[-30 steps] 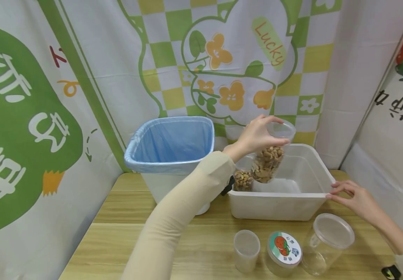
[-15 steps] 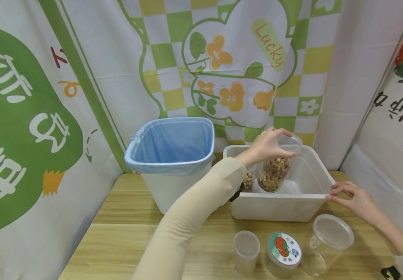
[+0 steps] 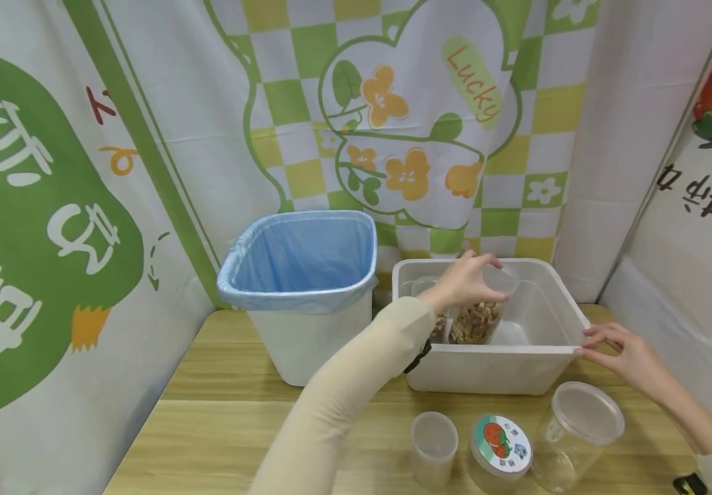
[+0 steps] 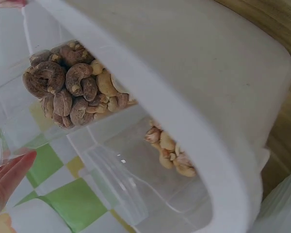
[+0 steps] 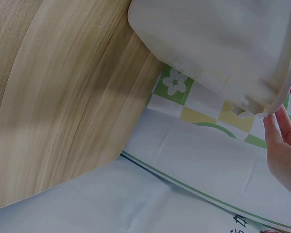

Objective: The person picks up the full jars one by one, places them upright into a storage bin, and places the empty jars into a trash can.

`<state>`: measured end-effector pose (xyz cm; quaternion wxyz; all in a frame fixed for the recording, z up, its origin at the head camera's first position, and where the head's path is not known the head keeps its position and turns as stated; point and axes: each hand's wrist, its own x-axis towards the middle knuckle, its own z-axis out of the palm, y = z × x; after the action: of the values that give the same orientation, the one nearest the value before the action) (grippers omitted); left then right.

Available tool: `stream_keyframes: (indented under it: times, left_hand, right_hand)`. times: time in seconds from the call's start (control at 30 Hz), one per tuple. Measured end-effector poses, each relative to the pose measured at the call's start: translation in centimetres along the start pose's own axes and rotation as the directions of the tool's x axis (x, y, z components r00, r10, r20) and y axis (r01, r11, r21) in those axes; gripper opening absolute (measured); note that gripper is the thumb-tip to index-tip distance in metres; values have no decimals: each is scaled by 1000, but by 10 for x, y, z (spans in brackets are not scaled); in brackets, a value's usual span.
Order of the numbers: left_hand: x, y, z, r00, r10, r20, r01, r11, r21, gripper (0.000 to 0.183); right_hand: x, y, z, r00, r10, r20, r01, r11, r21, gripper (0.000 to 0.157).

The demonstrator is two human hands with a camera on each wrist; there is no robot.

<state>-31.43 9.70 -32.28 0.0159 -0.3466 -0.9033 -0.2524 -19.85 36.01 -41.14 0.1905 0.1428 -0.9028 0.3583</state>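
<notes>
1. Cashew jar (image 3: 475, 324) leans inside the white tub (image 3: 486, 371), base contact unclear; left hand (image 3: 466, 280) pinches its top.
2. Right hand (image 3: 627, 361) pinches the tub's rim.
3. Jar likely handles stiff, slick, fairly light; best held near its top.

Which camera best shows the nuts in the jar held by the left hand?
Left wrist: the nuts appear large and close, partly hidden by the tub's rim. The head view shows them smaller, below the left hand; the right wrist view doesn't show them.
</notes>
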Motion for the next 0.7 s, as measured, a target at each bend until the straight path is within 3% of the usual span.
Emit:
stream_keyframes:
  times: [0.7]
  left_hand:
    - [-10,-21,32,995,-78,68,79,997,-16,52]
  right_hand:
    - [-1,-2,0,1000,0,6,0,1000,-12,10]
